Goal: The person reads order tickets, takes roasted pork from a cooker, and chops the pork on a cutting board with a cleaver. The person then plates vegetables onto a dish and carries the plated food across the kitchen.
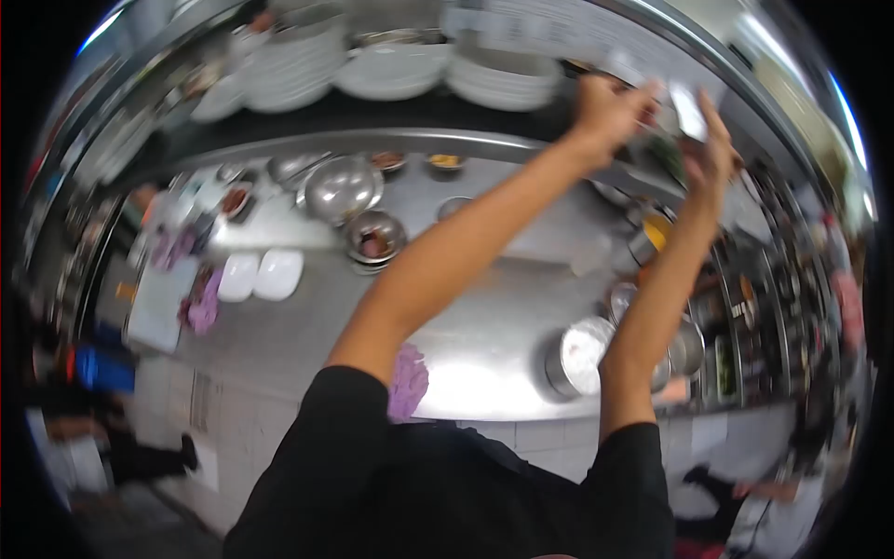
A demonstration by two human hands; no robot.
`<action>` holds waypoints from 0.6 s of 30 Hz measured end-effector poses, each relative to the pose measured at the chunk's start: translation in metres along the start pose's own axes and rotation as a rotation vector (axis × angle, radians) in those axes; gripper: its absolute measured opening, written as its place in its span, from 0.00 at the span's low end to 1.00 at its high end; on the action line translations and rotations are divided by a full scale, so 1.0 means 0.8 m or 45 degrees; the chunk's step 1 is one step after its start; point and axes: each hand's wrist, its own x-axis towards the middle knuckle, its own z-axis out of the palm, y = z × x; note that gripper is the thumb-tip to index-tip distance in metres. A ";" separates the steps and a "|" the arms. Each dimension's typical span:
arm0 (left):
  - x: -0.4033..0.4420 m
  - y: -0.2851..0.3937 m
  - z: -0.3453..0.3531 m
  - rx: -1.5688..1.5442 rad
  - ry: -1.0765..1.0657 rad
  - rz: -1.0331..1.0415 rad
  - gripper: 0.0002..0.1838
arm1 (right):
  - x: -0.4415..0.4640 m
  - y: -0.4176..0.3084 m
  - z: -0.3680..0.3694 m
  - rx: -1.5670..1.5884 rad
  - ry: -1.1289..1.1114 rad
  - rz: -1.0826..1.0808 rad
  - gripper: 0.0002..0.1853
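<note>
Both arms reach up to the shelf at the upper right. My left hand (607,119) is closed, fingers bent together near a shelf edge; what they hold, if anything, is blurred. Beside it, my right hand (710,154) is raised with its fingers around a small white object (688,113), whose kind is too smeared to tell. A dark green item (663,155) shows just below and between the hands. White papers (626,67) hang behind my left hand.
Stacked white plates (503,82) stand on the shelf. Below, the steel counter (484,335) bears metal bowls (343,189), two white dishes (278,274), a white-topped pot (585,356) and purple cloths (408,382). Other people (773,508) stand at the lower right and lower left (84,456).
</note>
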 end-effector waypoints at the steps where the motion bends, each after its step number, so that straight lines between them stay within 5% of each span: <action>1: -0.004 0.009 0.003 0.059 0.018 -0.041 0.15 | -0.003 -0.007 0.008 -0.058 0.026 -0.040 0.15; 5: -0.001 0.011 0.000 0.052 -0.032 -0.048 0.15 | 0.009 -0.012 0.022 -0.128 0.284 -0.088 0.17; 7: -0.007 0.011 -0.003 0.105 -0.088 -0.139 0.14 | 0.008 0.002 0.038 -0.001 0.338 -0.385 0.23; 9: -0.035 0.009 -0.029 0.060 -0.186 -0.171 0.14 | 0.027 0.031 0.024 -0.167 0.480 -0.521 0.14; 14: -0.156 0.055 -0.180 0.195 -0.760 -0.453 0.17 | 0.045 0.036 0.044 -0.340 0.705 -0.557 0.35; 16: -0.218 0.104 -0.261 0.442 -0.946 -0.503 0.17 | 0.023 0.022 0.081 -0.368 0.964 -0.343 0.41; 18: -0.272 0.159 -0.356 0.623 -0.971 -0.563 0.16 | 0.045 0.026 0.027 -0.297 0.699 -0.361 0.40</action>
